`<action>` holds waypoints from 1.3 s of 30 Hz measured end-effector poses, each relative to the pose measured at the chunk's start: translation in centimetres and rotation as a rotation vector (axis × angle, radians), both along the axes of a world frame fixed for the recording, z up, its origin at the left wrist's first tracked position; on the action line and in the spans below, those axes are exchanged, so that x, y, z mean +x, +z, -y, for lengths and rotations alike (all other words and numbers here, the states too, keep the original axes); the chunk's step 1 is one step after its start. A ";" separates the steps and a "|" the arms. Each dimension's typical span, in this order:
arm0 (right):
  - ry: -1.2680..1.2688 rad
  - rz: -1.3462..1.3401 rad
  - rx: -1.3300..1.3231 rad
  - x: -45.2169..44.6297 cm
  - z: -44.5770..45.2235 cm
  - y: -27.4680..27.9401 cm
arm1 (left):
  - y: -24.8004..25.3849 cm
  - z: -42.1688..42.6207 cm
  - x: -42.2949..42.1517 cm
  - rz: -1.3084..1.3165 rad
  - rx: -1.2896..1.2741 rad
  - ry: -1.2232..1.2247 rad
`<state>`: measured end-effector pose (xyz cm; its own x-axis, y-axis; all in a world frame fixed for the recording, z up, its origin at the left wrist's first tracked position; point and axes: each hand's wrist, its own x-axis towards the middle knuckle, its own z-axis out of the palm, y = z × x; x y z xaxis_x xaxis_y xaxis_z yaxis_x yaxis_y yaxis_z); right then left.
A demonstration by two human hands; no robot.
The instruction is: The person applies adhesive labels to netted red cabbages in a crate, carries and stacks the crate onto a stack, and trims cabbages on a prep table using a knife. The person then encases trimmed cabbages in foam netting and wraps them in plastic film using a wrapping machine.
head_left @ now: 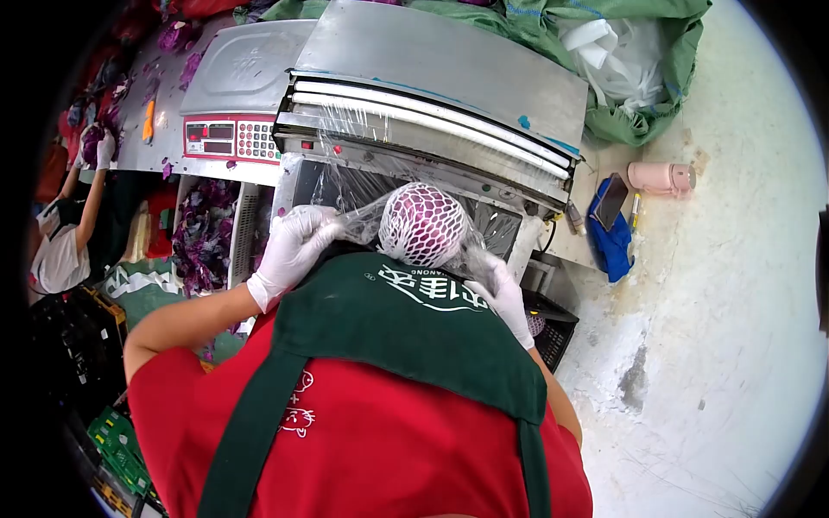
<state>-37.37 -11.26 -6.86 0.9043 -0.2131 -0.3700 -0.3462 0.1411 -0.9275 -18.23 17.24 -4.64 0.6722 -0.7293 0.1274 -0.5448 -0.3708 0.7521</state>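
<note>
A red cabbage (pixel 425 226) in a white foam net sits in front of my chest, at the near edge of the wrapping machine (pixel 414 129). Clear plastic film (pixel 363 220) stretches from the machine's roll and gathers at both sides of the cabbage. My left hand (pixel 298 246), in a white glove, pinches the film left of the cabbage. On the right, my gloved right hand (pixel 501 293) grips the film's other side. The cabbage's underside is hidden by my green apron (pixel 406 311).
A scale (pixel 233 112) with a red keypad panel stands left of the machine. Below it is a crate of purple leaves (pixel 205 233). A co-worker (pixel 69 224) handles a cabbage at far left. A pink bottle (pixel 661 178), phone (pixel 611 200) and blue cloth (pixel 610 246) lie at right.
</note>
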 end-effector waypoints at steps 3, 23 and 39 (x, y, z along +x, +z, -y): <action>-0.002 0.041 -0.391 -0.9 -0.2 -0.4 | -0.2 1.7 -0.7 -0.805 -0.236 0.210; 0.551 0.111 -0.255 0.6 -5.2 -11.6 | -10.8 6.6 -6.8 -0.324 0.586 -0.670; 0.246 0.513 0.223 1.3 -17.8 -5.3 | 5.2 6.6 -0.8 -1.277 0.139 -0.956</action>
